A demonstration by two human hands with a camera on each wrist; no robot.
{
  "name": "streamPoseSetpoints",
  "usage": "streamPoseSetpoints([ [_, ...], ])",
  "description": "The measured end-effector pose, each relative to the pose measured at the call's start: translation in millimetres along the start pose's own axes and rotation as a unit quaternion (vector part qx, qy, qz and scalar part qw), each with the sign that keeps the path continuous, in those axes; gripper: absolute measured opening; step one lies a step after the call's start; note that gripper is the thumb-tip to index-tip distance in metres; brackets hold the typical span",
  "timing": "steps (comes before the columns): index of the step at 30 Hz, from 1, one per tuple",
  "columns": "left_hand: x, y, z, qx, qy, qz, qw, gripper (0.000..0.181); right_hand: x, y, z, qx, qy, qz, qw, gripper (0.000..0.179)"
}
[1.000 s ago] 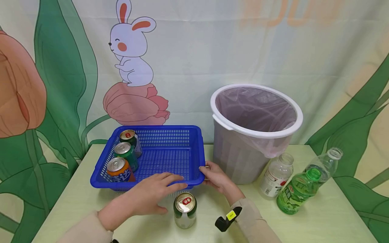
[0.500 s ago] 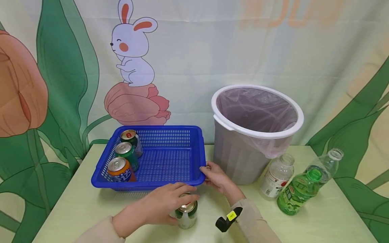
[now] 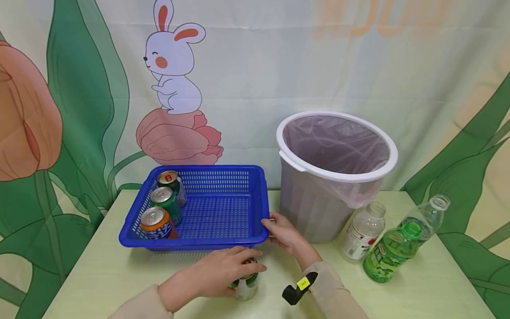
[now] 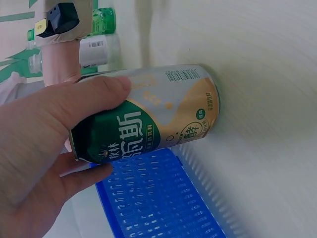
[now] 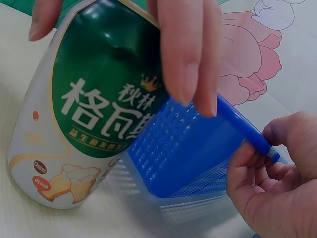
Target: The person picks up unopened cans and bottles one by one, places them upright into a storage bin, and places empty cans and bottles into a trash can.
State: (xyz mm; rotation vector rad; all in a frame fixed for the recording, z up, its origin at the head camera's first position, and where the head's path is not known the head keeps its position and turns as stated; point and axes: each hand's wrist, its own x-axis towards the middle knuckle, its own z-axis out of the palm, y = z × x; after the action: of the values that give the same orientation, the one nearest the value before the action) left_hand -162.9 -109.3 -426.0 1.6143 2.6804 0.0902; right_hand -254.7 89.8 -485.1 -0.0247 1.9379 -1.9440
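Observation:
My left hand [image 3: 219, 271] grips a green, silver and gold drink can [image 3: 247, 290] near its top. The can stands on the table in front of the basket. In the left wrist view the thumb lies along one side of the can [image 4: 163, 114], with fingers on the opposite side. My right hand [image 3: 284, 232] pinches the front right corner of the blue plastic basket [image 3: 191, 242], its thumb and fingers on the rim in the right wrist view. Inside the basket, along its left side, stand an orange can [image 3: 155, 223], a green can [image 3: 163, 201] and a dark green can [image 3: 171, 180].
A grey bin [image 3: 314, 208] with a white rim and a plastic liner stands right of the basket. Farther right are a clear labelled bottle [image 3: 360, 235], a green bottle [image 3: 388, 254] and another clear bottle [image 3: 424, 217]. A printed curtain [image 3: 247, 88] hangs behind the table.
My left hand has moved right and slightly down from above the basket's front edge onto the can, and its fingers have closed round it. My right hand has stayed on the basket's corner.

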Motion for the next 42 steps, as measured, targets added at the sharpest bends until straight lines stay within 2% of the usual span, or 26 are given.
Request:
streamPoseSetpoints([
  [9,5.2,-0.6,-0.1,-0.004,-0.028,-0.022,0.9993,0.067,-12.3,-15,4,-0.006,-0.015,-0.001,0.9999,0.032],
  [14,7.4,-0.7,-0.8,0.008,-0.035,-0.023,0.9991,0.064,0.6,-2,0,-0.002,-0.006,0.005,1.0000,0.032],
  [27,9.9,-0.1,-2.7,-0.004,-0.058,-0.034,0.9978,0.064,-0.5,0,1,0.008,0.005,0.001,1.0000,0.028],
  [42,11.9,-1.7,-4.4,0.014,-0.061,-0.019,0.9979,0.060,-1.0,-1,1,0.002,0.002,0.000,1.0000,0.030],
])
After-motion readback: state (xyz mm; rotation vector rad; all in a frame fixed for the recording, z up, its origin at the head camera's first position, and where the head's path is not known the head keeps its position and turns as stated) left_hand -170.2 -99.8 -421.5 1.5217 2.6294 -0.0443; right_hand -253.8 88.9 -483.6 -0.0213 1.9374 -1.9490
